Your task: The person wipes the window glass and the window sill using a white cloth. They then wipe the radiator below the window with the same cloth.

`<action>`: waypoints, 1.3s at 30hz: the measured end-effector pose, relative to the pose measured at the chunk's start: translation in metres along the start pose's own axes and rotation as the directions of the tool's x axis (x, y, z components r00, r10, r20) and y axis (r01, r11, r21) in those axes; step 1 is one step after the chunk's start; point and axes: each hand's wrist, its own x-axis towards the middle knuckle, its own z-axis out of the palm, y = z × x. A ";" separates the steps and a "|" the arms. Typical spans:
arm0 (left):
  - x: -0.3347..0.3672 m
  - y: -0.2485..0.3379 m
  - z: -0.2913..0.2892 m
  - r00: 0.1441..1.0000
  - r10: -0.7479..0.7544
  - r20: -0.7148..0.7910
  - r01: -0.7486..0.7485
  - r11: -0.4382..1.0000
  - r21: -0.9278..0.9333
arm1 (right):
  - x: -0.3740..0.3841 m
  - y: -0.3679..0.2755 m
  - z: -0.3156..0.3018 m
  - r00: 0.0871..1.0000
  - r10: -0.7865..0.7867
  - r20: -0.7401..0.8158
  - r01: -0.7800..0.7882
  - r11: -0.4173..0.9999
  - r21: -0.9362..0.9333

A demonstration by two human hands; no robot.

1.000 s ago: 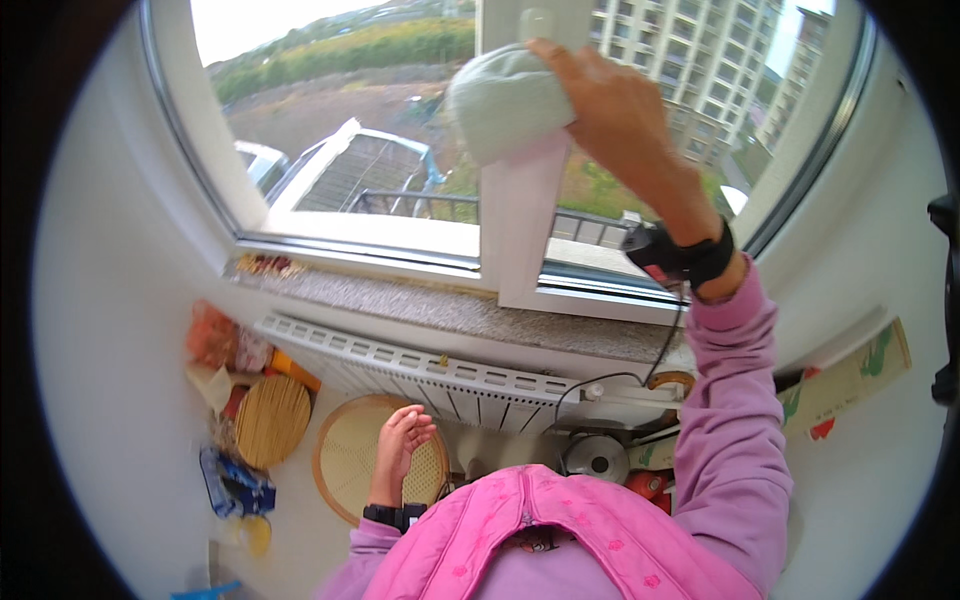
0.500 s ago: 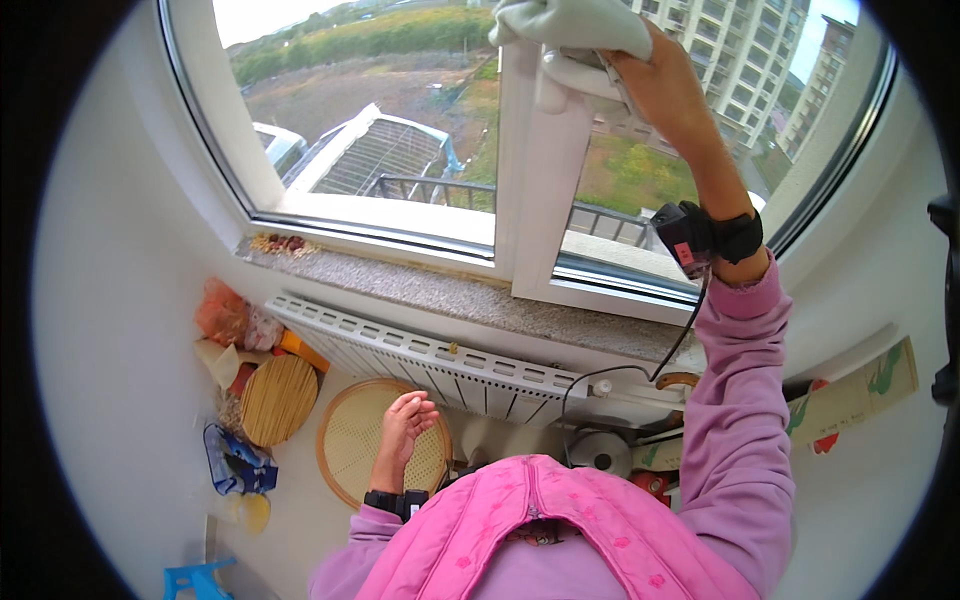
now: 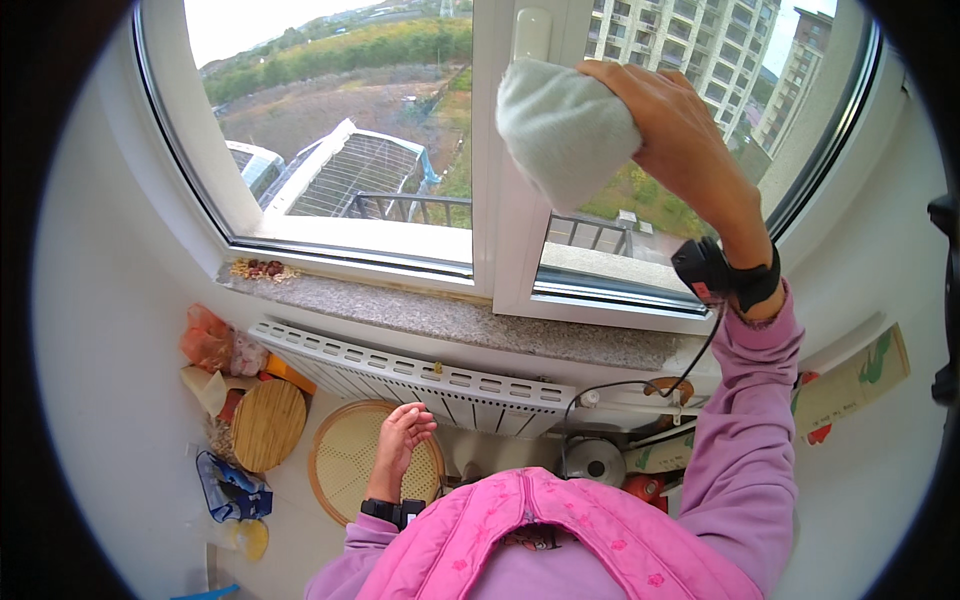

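Note:
A pale grey-green cloth [image 3: 565, 130] is bunched in my right hand [image 3: 685, 135], whose fingers bend round its far side. I hold it up in front of the window frame [image 3: 515, 270], just below the white handle base [image 3: 532, 32]. The cloth covers part of the upright frame, and whether it touches the frame I cannot tell. My left hand [image 3: 405, 435] hangs low in front of the radiator [image 3: 420, 375], above a round woven tray [image 3: 335, 460]. Its fingers are loosely bent and nothing shows in them.
Nuts or dried fruit [image 3: 265, 269] lie at the left end of the stone sill [image 3: 400, 305]. A round wooden board [image 3: 268, 428], bags [image 3: 207, 340] and a blue package [image 3: 235, 487] stand by the left wall. A black cable [image 3: 625, 383] runs from my right wrist.
My right hand has brought the cloth down from the window handle, uncovering the handle's white base. The view has shifted slightly; my left hand stays nearly in place.

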 end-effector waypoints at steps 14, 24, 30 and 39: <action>-0.010 -0.006 -0.010 0.996 0.008 -0.089 -0.011 0.999 -0.031 | 0.042 -0.030 0.053 0.993 0.068 -0.094 -0.092 0.951 -0.295; -0.019 -0.002 -0.007 0.998 0.045 -0.048 -0.046 0.999 -0.017 | 0.059 -0.015 0.036 0.919 0.377 -0.119 -0.322 0.888 0.327; -0.021 -0.006 -0.017 0.997 0.034 -0.074 -0.034 0.999 -0.007 | 0.030 0.016 0.007 0.775 0.632 -0.032 -0.503 0.646 0.574; -0.013 0.011 -0.003 0.999 0.032 -0.023 -0.030 0.997 0.066 | -0.008 -0.004 0.019 0.982 0.003 -0.190 -0.010 0.999 -0.035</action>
